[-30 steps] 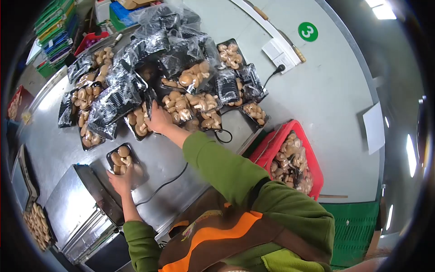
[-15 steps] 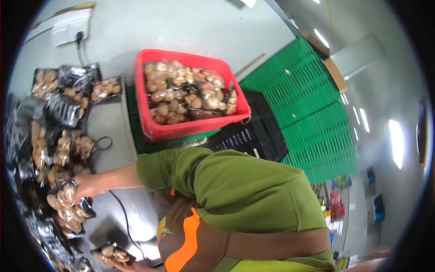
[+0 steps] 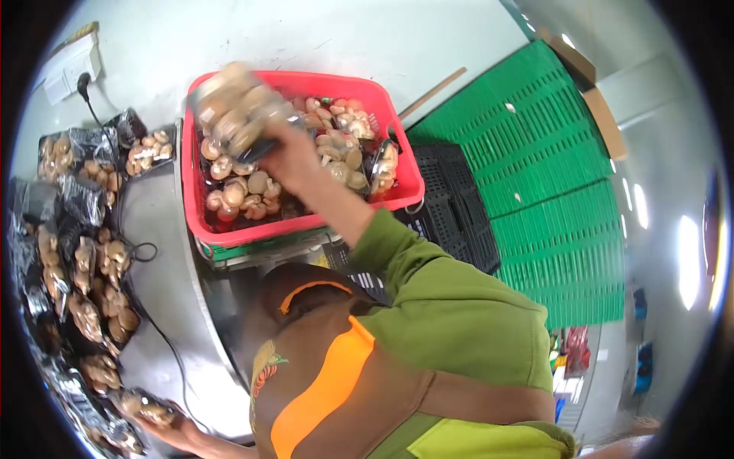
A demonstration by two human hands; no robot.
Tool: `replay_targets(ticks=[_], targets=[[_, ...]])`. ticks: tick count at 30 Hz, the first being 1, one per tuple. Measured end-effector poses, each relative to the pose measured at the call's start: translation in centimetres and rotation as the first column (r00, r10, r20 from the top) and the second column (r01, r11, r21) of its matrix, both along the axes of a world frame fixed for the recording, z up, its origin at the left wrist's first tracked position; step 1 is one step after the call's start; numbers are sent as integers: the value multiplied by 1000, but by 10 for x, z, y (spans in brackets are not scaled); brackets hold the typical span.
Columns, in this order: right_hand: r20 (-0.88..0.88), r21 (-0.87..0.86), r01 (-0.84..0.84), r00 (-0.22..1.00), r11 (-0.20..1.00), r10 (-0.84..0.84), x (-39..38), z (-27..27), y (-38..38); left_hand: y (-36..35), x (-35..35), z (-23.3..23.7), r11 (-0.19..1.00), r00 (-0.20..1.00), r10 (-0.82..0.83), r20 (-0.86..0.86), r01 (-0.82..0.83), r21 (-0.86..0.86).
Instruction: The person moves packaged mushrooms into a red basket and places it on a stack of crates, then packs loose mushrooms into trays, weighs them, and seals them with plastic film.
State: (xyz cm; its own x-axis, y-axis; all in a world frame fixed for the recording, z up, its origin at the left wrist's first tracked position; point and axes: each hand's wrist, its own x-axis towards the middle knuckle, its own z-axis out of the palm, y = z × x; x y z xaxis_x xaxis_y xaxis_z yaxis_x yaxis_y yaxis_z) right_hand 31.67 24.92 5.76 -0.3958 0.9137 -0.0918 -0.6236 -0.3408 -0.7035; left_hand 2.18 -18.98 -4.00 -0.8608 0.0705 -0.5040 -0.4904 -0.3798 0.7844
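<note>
Above the red basket (image 3: pixel 298 223), my right hand (image 3: pixel 294 157) grips a wrapped pack of brown mushrooms (image 3: pixel 237 111), blurred by motion. Several other mushroom packs lie in the basket below it. Low in the view, my left hand (image 3: pixel 174 430) has its fingers around another mushroom pack (image 3: pixel 145 406), beside the rows of packs at the left. Those rows hold many film-wrapped mushroom packs (image 3: pixel 86 317) on dark trays.
A grey metal table (image 3: pixel 164 252) bears a black cable (image 3: pixel 172 348). Green crates (image 3: pixel 562 260) and a black crate (image 3: pixel 459 206) stand right of the basket. A plug (image 3: pixel 83 79) is at the upper left.
My right hand has moved from the packs at the left up to the basket, carrying a mushroom pack. My left hand, with its pack, has shifted left and slightly up. The view has shifted.
</note>
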Motion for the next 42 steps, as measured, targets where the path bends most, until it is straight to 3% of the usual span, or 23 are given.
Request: replay_targets(ticks=[2,3,5,7,8,9,10,11,12,14,15,17,18,19,20,21,25,28,30,32,33,41,42], targets=[[201,-83,211,961,974,-191,46,11,30,18,30,2,986,995,-98,1,97,136],[281,-19,219,937,975,-205,75,-1,54,33,52,6,983,993,-115,36,109,145],[271,-26,304,919,952,-286,105,1,75,56,91,8,980,989,-132,73,120,157],[265,-145,224,947,964,-180,144,-19,109,81,137,11,965,984,-164,72,144,221],[281,-196,201,949,960,-141,155,-27,117,99,163,14,976,991,-95,93,75,203],[255,-204,178,959,963,-123,170,-44,128,75,164,-31,885,963,-266,33,231,404],[233,-213,137,969,967,-86,178,-54,142,97,193,-9,886,958,-268,101,204,416],[89,-225,42,996,974,-22,183,-47,138,102,208,-17,880,958,-247,148,158,449],[3,-124,12,1000,992,-12,184,-45,138,104,226,-18,946,962,-125,245,41,322],[32,-110,-57,998,992,61,183,-32,129,105,246,-12,912,977,-110,184,26,408],[-41,-153,-192,981,969,188,181,-17,118,107,257,-9,893,981,-140,135,66,445],[-206,-218,-424,900,879,383,216,-55,159,118,272,-2,865,966,-25,257,-108,490],[-28,-268,-213,977,940,213,216,-64,163,118,276,-3,864,979,-44,200,-63,500],[-112,-119,-312,947,943,300,207,-69,158,116,276,0,849,974,-57,217,-68,525],[-36,-140,-284,959,949,282,225,-81,180,124,284,10,855,974,-2,228,-117,506],[27,-188,-172,983,967,181,218,-55,155,123,285,12,861,973,3,230,-120,495],[166,-87,-226,957,970,238,223,-58,173,132,297,2,875,973,-17,229,-96,475],[113,-53,-302,945,952,306,223,-67,190,138,307,0,895,980,-5,201,-85,439],[158,-51,-208,964,977,214,209,-46,161,140,310,-4,907,978,1,210,-90,411],[230,-148,-226,939,963,256,212,-43,167,141,312,-8,893,974,-33,222,-71,445],[191,-150,-352,907,924,376,205,-36,154,143,314,-8,889,976,-28,218,-75,452],[131,-109,-314,936,943,327,218,-68,191,154,320,14,897,978,-13,206,-80,436],[105,-220,-365,913,904,394,222,-76,202,157,319,14,908,975,-27,220,-69,414]])
